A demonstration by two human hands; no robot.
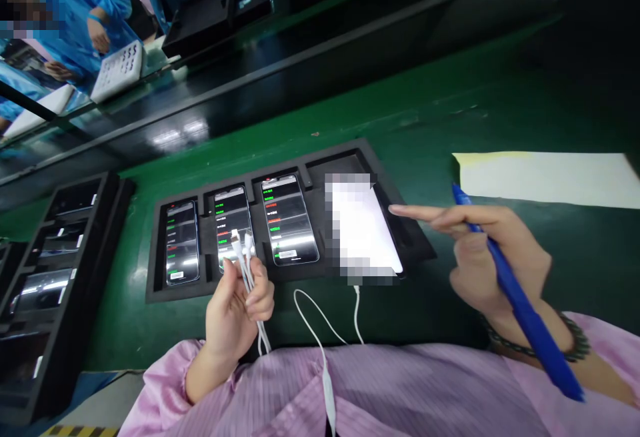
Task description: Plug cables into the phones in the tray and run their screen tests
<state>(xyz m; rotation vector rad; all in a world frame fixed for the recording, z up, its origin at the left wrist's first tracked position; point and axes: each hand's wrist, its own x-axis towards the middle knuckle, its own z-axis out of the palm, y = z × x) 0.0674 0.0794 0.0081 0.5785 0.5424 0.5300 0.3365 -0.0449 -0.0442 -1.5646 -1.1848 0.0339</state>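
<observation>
Pinched in my left hand [239, 300] are white cables [245, 270], their plugs pointing up in front of a smartphone [233, 213]. My right hand [493, 257] holds a blue pen [525, 317] across its fingers, and its index finger stretches toward a smartphone with a bright white screen [365, 227]. A white cord [357, 310] runs down from that phone's lower edge. Two more phones, one at the left end [183, 243] and one in the middle [290, 220], lie in the same black foam tray [225, 183], showing coloured lines of text on dark screens.
At the left stands another black tray [95, 223] with several phones. A white paper strip with a yellow edge [540, 177] lies at the right on the green table [420, 117]. Beyond the long rail [280, 63], people in blue [95, 10] stand near a white tray [120, 70].
</observation>
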